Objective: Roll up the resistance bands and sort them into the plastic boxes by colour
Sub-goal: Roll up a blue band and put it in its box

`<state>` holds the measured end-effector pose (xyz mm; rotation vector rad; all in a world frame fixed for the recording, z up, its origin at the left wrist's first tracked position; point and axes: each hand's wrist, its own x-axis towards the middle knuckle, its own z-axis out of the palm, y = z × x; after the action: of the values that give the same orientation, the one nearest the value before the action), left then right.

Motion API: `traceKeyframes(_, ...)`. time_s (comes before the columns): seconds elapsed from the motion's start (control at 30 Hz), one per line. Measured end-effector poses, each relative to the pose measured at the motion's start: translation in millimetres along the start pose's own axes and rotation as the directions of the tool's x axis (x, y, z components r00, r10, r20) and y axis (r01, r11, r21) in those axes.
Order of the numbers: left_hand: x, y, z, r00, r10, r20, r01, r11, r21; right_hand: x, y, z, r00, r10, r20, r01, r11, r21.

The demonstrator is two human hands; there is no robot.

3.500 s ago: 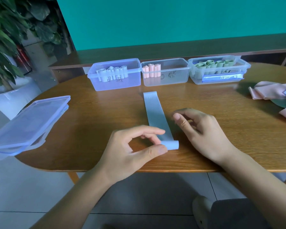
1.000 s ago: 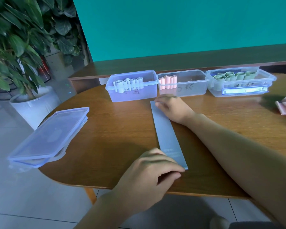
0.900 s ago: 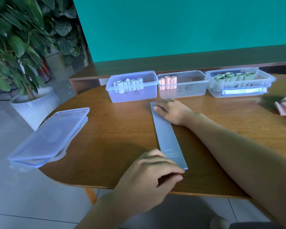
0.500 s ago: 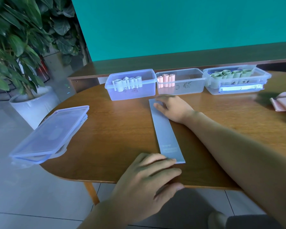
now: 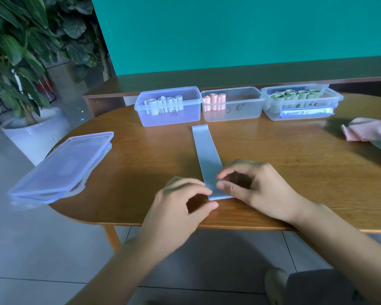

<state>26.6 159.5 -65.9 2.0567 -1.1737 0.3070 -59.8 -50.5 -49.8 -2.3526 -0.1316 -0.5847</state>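
Between both hands, the flat pale-blue resistance band point(image 5: 207, 159) lies on the round wooden table point(image 5: 273, 150), stretching away toward the blue-tinted plastic box point(image 5: 169, 115). Left hand point(image 5: 178, 208) and right hand point(image 5: 257, 188) pinch its near end with curled fingertips, apparently to start the roll.

Both hands meet at the near end of the blue band point(image 5: 207, 159).
The left hand point(image 5: 176, 208) and right hand point(image 5: 257, 190) curl thumb and forefinger at that end's two corners, forearms angling inward.
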Motion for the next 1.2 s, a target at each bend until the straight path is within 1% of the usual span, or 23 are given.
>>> traceKeyframes(0.1, 2.1, 2.4, 0.6, 1.0, -0.018, 0.015, 0.018, 1.0, 0.012, -12.0, -1.7, -9.2, 0.995, 0.026, 0.097, -0.031, 0.998, 0.054)
traceKeyframes(0.27, 4.6, 5.8, 0.1, 0.997, -0.063, 0.045, 0.062, 0.998, 0.028, -18.9, 4.6, -17.2, 0.986, 0.025, 0.162, -0.03, 0.999, 0.028)
traceKeyframes(0.5, 7.1, 7.5, -2.5, 0.991, -0.09, 0.097, 0.088, 0.996, 0.024, -16.0, 9.0, -16.0, 0.984, 0.045, 0.175, -0.045, 0.999, -0.003)
traceKeyframes(0.77, 7.3, 8.7, -5.2, 0.986, -0.116, 0.118, 0.112, 0.993, 0.039, -14.9, 9.8, -15.5, 0.985, 0.024, 0.173, -0.022, 1.0, -0.016)
traceKeyframes(0.9, 7.2, 9.6, -6.6, 0.985, -0.129, 0.118, 0.125, 0.991, 0.041, -14.7, 10.0, -16.1, 0.983, 0.045, 0.177, -0.044, 0.999, -0.005)
traceKeyframes(1.0, 8.7, 9.8, -6.1, 0.984, -0.135, 0.117, 0.131, 0.99, 0.042, -12.4, 10.2, -16.8, 0.98, 0.101, 0.173, -0.101, 0.995, -0.004)
traceKeyframes(1.13, 13.1, 8.4, -4.0, 0.976, -0.182, 0.116, 0.178, 0.983, 0.044, -6.1, 12.4, -21.8, 0.952, 0.252, 0.176, -0.25, 0.968, -0.031)
traceKeyframes(1.2, 17.1, 8.4, -3.7, 0.964, -0.22, 0.15, 0.215, 0.975, 0.046, -3.0, 13.7, -23.7, 0.939, 0.286, 0.19, -0.283, 0.958, -0.047)
